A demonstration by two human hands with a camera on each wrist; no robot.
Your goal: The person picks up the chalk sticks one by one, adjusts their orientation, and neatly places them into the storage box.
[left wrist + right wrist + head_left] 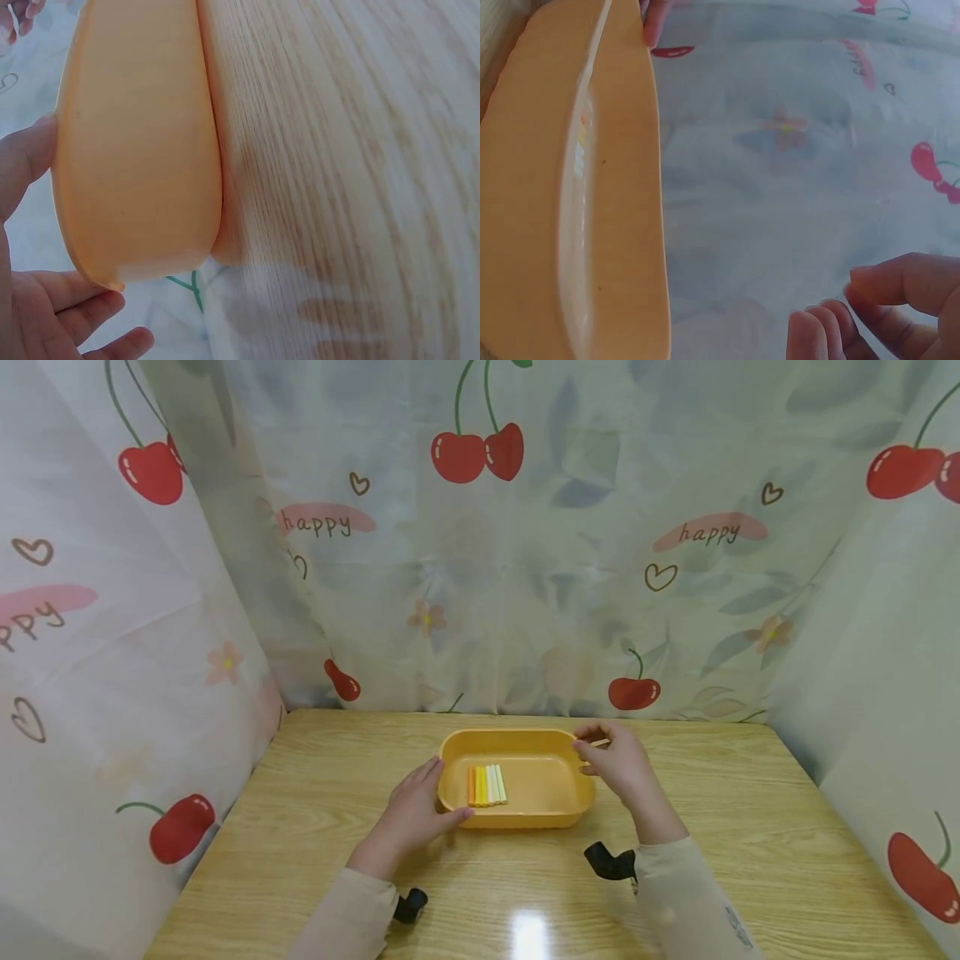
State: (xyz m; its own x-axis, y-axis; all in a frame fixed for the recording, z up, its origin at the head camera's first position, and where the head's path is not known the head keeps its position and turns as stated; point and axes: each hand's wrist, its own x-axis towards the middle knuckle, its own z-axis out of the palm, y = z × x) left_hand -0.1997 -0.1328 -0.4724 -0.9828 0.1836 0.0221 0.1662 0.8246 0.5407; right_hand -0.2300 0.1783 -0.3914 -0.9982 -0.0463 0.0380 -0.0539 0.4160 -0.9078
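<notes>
A yellow-orange plastic tray (543, 820) stands on the table. At its left end lie several short chalk-like sticks (486, 786) side by side, running from orange through yellow to pale cream. My left hand (408, 814) holds the tray's left end, thumb at the front rim and fingers at the far side. In the left wrist view, some fingers of that hand spread loose below the rim. By the far right corner is my right hand (618, 764), its fingers bent and thumb near the index finger. A thin pale sliver shows between them; whether it is held cannot be told.
The wooden table (315, 777) reaches back to a cherry-printed cloth (525, 635), which also hangs along both sides. Black wrist mounts (611, 862) stick out from the sleeves near the table's front. A bright reflection lies on the wood before the tray.
</notes>
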